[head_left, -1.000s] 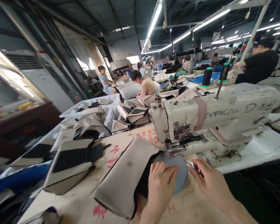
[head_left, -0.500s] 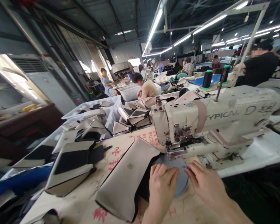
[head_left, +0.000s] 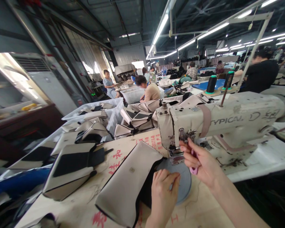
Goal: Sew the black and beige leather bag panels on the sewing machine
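My left hand (head_left: 165, 191) is closed in a pinch over a round grey disc (head_left: 184, 185); what its fingertips hold is too small to make out. My right hand (head_left: 199, 160) is wrapped round a small pink-handled tool (head_left: 194, 170), whose working end is hidden. Its fingertips are at the needle area of the sewing machine (head_left: 237, 117). A beige piece with black edging (head_left: 130, 180) lies on the table just left of my left hand, its dark side near my wrist.
Another beige and black piece (head_left: 71, 164) lies on the table (head_left: 80, 205) at the left. White bins (head_left: 116, 110) full of similar pieces stand behind. Thread spools (head_left: 212, 85) rise behind the machine. Several people are further back.
My right hand has moved up from the disc to the machine's needle area, and a pink tool now shows in it. My left hand has stayed nearly in place, still pinched.
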### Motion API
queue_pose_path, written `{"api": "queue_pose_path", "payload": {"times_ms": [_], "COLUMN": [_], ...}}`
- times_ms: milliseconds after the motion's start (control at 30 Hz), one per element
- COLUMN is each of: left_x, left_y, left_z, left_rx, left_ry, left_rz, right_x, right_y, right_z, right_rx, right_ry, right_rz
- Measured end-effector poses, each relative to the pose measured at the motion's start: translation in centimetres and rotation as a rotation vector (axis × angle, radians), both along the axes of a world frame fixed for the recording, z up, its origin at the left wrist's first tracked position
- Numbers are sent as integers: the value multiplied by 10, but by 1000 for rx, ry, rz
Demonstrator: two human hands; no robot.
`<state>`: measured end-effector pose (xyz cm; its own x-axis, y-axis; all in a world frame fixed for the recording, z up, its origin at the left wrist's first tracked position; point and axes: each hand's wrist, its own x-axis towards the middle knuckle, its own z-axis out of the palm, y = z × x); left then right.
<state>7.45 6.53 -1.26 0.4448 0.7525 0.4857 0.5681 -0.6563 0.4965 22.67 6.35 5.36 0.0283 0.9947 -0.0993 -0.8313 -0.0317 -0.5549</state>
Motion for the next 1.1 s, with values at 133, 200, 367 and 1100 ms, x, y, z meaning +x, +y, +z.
{"api": "queue_pose_path", "payload": {"times_ms": [133,200,367,1100], "left_x": [0,0,0,7], "left_y": [1,1,3,40], "left_z": [-1,0,0,-14], "left_rx": [-5,-5,10,-224], "left_ry": [-8,-9,10,-2], "left_rz": [2,9,34,96], "right_x": [-5,-5,-2,-9], "right_y": [-1,-2,-1,16], "right_z": [1,0,0,-100], "right_rx": [-61,-72,-23,57], "right_ry": [103,73,20,-1540], "right_rz": [-49,-57,0,-290]}}
